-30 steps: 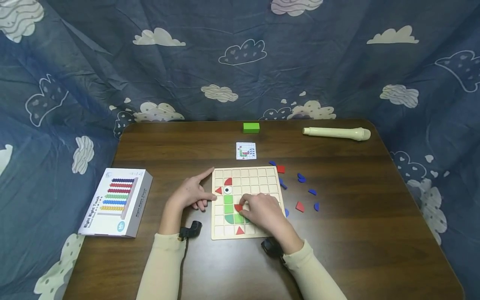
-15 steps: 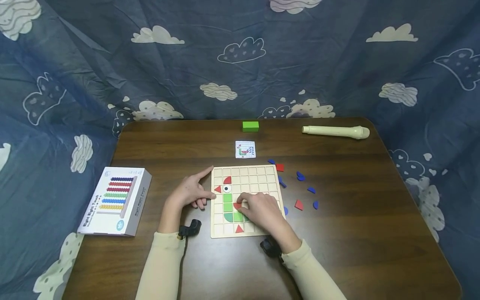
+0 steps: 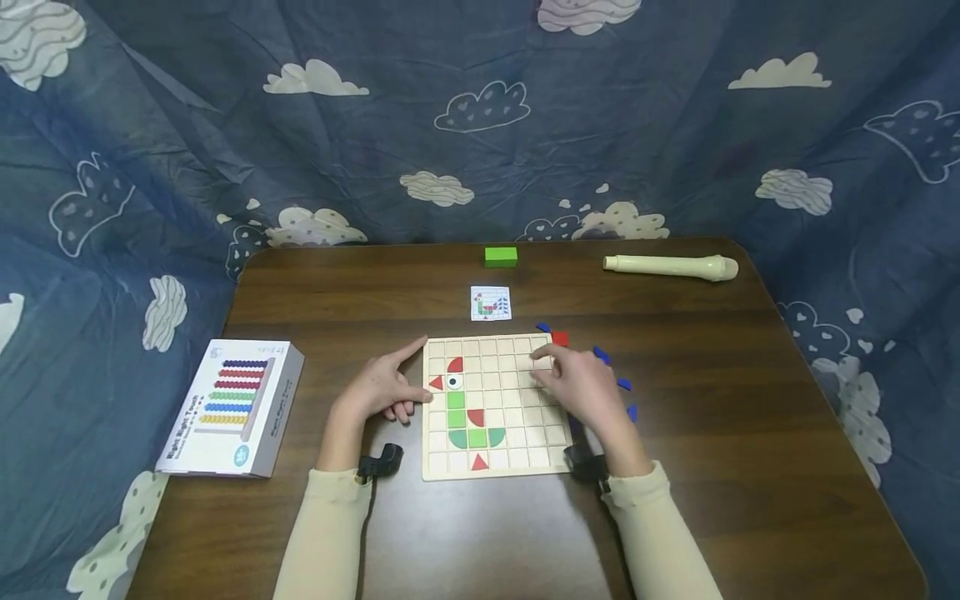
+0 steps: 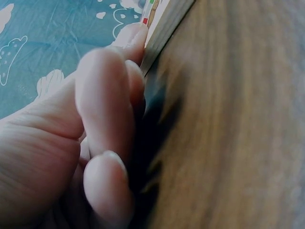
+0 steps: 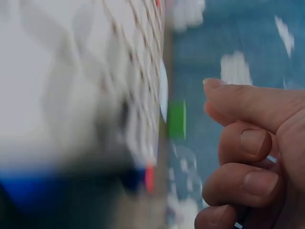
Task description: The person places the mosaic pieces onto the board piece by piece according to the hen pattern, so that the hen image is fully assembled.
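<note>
A square wooden grid board lies on the table in the head view. On it, red, green and white pieces form a shape: a white eye piece, green squares, a red quarter-circle and a red triangle among them. My left hand rests at the board's left edge, its index finger and thumb touching the edge at two spots. My right hand hovers over the board's right side, thumb and index finger apart. Nothing shows between them; the other fingers are curled in the right wrist view.
Blue pieces and a red square lie right of the board, some hidden by my right hand. Behind it are a picture card, a green block and a cream microphone-shaped object. A white box stands at left.
My right hand has let go of the red quarter-circle, which stays on the board, and moved up and right toward the loose pieces. My left hand stays at the board's edge.
</note>
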Demonstrator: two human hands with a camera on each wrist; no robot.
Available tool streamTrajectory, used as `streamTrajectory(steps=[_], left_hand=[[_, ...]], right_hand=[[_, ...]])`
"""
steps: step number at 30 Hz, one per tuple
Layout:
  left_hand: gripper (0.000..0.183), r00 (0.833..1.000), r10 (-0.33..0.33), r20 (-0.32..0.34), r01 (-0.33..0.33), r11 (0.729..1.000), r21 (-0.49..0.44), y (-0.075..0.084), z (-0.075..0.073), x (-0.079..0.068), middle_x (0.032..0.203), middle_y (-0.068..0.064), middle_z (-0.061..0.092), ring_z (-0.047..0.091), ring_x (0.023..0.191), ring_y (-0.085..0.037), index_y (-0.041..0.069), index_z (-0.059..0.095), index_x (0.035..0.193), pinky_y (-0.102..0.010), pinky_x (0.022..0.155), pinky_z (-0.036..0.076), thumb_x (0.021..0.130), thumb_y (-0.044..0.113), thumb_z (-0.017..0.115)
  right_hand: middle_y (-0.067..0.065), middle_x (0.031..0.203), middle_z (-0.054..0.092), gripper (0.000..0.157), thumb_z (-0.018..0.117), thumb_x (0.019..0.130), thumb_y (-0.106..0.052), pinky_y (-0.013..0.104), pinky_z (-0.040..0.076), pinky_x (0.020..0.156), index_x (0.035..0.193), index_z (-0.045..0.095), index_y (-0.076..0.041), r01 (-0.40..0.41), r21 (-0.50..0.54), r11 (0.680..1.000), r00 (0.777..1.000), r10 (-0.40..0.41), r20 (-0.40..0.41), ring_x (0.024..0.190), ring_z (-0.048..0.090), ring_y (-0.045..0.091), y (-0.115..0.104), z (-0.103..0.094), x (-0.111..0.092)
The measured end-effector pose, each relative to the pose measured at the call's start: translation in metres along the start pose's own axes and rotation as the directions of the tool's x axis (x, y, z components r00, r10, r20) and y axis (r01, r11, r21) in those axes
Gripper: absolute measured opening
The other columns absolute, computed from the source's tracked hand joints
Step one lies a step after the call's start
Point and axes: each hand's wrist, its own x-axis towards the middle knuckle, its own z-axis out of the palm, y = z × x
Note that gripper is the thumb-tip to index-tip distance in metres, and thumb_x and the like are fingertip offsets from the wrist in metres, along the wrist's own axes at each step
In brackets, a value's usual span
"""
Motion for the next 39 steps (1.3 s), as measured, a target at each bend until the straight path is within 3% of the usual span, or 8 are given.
streamTrajectory(steps=[4, 8, 14, 19, 22, 26, 32, 39], left_hand=[[0.104, 1.0, 0.002, -0.018, -0.002, 1.0, -0.001, 0.0, -0.001, -0.001, 0.062, -0.01, 0.07, 0.07, 0.049, -0.021, 0.042, 0.029, 0.167, -0.028, 0.047, 0.055, 0.086, 0.021, 0.091], [0.104, 1.0, 0.007, -0.013, -0.007, 1.0, 0.002, -0.001, 0.001, -0.001, 0.063, -0.01, 0.07, 0.071, 0.049, -0.02, 0.042, 0.029, 0.167, -0.028, 0.048, 0.056, 0.086, 0.023, 0.091], [0.104, 1.0, -0.005, -0.013, 0.005, 1.0, 0.002, -0.003, 0.005, -0.003, 0.063, -0.01, 0.07, 0.07, 0.049, -0.02, 0.041, 0.031, 0.167, -0.027, 0.048, 0.055, 0.085, 0.023, 0.091], [0.104, 1.0, -0.01, -0.01, 0.01, 1.0, 0.002, -0.002, 0.006, -0.002, 0.063, -0.009, 0.07, 0.07, 0.049, -0.019, 0.042, 0.03, 0.167, -0.027, 0.047, 0.054, 0.085, 0.024, 0.091], [0.105, 1.0, -0.007, -0.005, 0.007, 1.0, -0.001, -0.001, 0.003, -0.001, 0.063, -0.01, 0.07, 0.07, 0.049, -0.02, 0.043, 0.029, 0.167, -0.027, 0.046, 0.054, 0.085, 0.023, 0.091], [0.105, 1.0, 0.008, -0.006, -0.008, 1.0, -0.001, 0.0, 0.0, 0.001, 0.063, -0.011, 0.07, 0.07, 0.049, -0.021, 0.042, 0.028, 0.168, -0.028, 0.046, 0.055, 0.085, 0.022, 0.091], [0.106, 1.0, -0.013, -0.005, 0.013, 1.0, 0.002, 0.002, -0.001, 0.0, 0.064, -0.01, 0.07, 0.07, 0.05, -0.021, 0.043, 0.028, 0.167, -0.027, 0.048, 0.055, 0.085, 0.023, 0.091], [0.105, 1.0, -0.002, -0.004, 0.002, 1.0, -0.005, 0.003, 0.0, -0.002, 0.063, -0.01, 0.07, 0.07, 0.049, -0.019, 0.042, 0.029, 0.168, -0.027, 0.048, 0.055, 0.086, 0.023, 0.091]], right_hand=[[0.001, 0.063, 0.051, 0.035, 0.078, 0.097, -0.03, 0.031, 0.032, 0.05, 0.129, 0.073, -0.017, -0.077, -0.005, 0.997, 0.996, 0.077, -0.04, 0.053, 0.043, 0.017, 0.038, -0.022, 0.024], [0.003, 0.068, 0.058, 0.039, 0.079, 0.097, -0.035, 0.033, 0.034, 0.054, 0.132, 0.072, -0.019, -0.128, -0.052, 0.99, 0.992, 0.128, 0.013, 0.061, 0.049, 0.02, 0.061, -0.026, 0.041], [0.008, 0.093, 0.078, 0.035, 0.08, 0.095, -0.035, 0.039, 0.047, 0.063, 0.126, 0.075, -0.019, -0.125, -0.114, 0.986, 0.989, 0.133, 0.068, 0.077, 0.064, 0.026, 0.072, -0.018, 0.051], [0.007, 0.093, 0.079, 0.03, 0.08, 0.096, -0.033, 0.037, 0.047, 0.059, 0.12, 0.077, -0.016, -0.112, -0.152, 0.982, 0.991, 0.121, 0.049, 0.073, 0.065, 0.024, 0.072, -0.017, 0.051], [0.006, 0.087, 0.078, 0.031, 0.081, 0.095, -0.033, 0.033, 0.043, 0.054, 0.119, 0.077, -0.013, -0.093, -0.157, 0.983, 0.995, 0.098, 0.024, 0.066, 0.062, 0.021, 0.063, -0.022, 0.045], [0.004, 0.07, 0.065, 0.032, 0.084, 0.093, -0.031, 0.03, 0.035, 0.051, 0.118, 0.078, -0.012, -0.02, -0.122, 0.992, 1.0, 0.022, 0.014, 0.056, 0.05, 0.018, 0.035, -0.027, 0.025], [-0.006, 0.057, 0.046, 0.028, 0.085, 0.092, -0.035, 0.026, 0.027, 0.049, 0.114, 0.08, -0.019, 0.13, -0.079, 0.988, 0.987, -0.122, 0.1, 0.05, 0.038, 0.01, -0.01, -0.005, -0.014], [-0.005, 0.059, 0.048, 0.025, 0.084, 0.092, -0.036, 0.026, 0.027, 0.054, 0.112, 0.079, -0.023, 0.087, -0.054, 0.995, 0.977, -0.075, 0.2, 0.055, 0.041, 0.011, -0.031, 0.028, -0.032]])
